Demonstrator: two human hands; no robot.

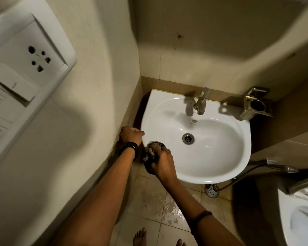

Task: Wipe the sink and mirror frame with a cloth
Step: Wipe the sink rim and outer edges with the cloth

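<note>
1 sink [226,167]: white glazed ceramic, glossy, oval bowl, set in corner. 1 cloth [150,154]: dark crumpled wad, rough weave, on sink's front-left rim. 2 hands. Right hand [163,163]: fingers curled tight round cloth, pressing it to rim. Left hand [131,134]: grips left rim, thumb on top, other fingers bent over edge, partly hidden. 1 black watch [129,148] on left wrist. 1 metal tap [201,103], 1 round steel drain [188,138], 1 boxy brass-toned holder [256,105] right of tap. Floor tiles [160,201] beige, wet patch.
</note>
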